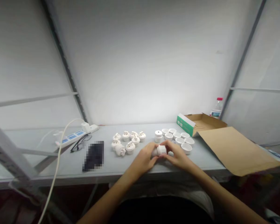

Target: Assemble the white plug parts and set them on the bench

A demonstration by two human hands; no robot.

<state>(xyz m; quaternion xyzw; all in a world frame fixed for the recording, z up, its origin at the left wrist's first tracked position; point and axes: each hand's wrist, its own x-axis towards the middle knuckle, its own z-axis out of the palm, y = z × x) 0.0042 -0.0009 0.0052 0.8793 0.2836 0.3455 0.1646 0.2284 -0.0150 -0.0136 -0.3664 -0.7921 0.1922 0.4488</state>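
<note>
My left hand (146,158) and my right hand (177,155) meet above the front of the table, both closed around one white round plastic fitting (162,150). The fingers cover much of it. Just behind them stands a white cylindrical piece with a small dark hole in its top (158,133). Several white round open cups (186,148) lie behind and to the right of my right hand. To the left of my left hand sit several white round fittings with raised tops (130,147); one fitting (120,150) is tipped on its side.
An open cardboard box (238,152) with a green side takes up the right, its flap passing the front edge. A bottle with a red cap (217,109) stands behind it. At left are a power strip (72,137), black-framed glasses (80,142), a blurred-out dark item (94,155) and a hanging white cable (58,161).
</note>
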